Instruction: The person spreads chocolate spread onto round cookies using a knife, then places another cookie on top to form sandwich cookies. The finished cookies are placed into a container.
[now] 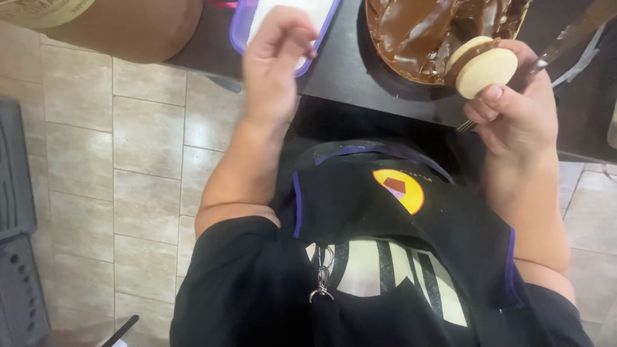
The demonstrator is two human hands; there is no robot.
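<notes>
While right hand point(514, 115) pinches sandwich cookie point(483, 67), flat face up-left.

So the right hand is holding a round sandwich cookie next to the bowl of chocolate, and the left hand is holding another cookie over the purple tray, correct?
Not quite. The head view shows the left hand holds nothing; its fingers are loosely curled over the purple tray. The rest stands: the right hand holds a round sandwich cookie next to the bowl of chocolate.
</notes>
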